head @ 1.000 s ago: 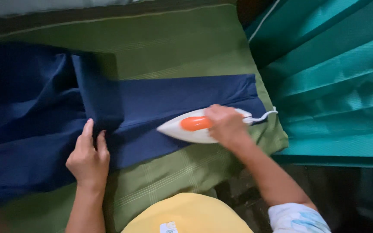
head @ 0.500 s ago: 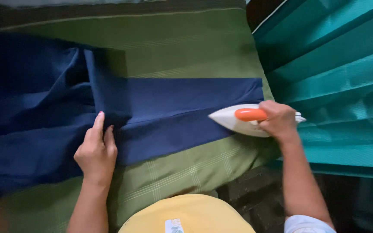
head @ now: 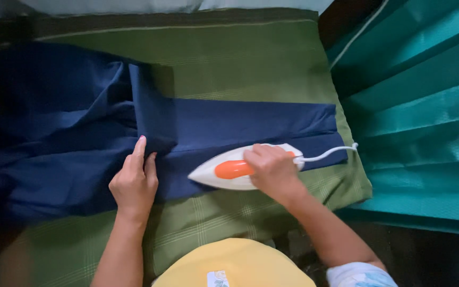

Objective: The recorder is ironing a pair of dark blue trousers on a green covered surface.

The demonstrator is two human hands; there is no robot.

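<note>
A dark blue garment (head: 81, 138) lies spread on a green checked cloth (head: 229, 58), with one long folded strip (head: 251, 125) running to the right. My right hand (head: 273, 171) grips the orange handle of a white clothes iron (head: 224, 171), whose tip points left on the strip's near edge. My left hand (head: 134, 183) lies flat on the blue fabric just left of the iron, fingers together and pointing away from me.
A white cord (head: 328, 153) trails right from the iron. Teal pleated fabric (head: 421, 106) hangs along the right side, past the green cloth's edge. My yellow shirt (head: 235, 263) fills the bottom centre.
The iron has slid back left along the blue strip, from its right end toward my left hand. My left hand has stayed pressed on the fabric.
</note>
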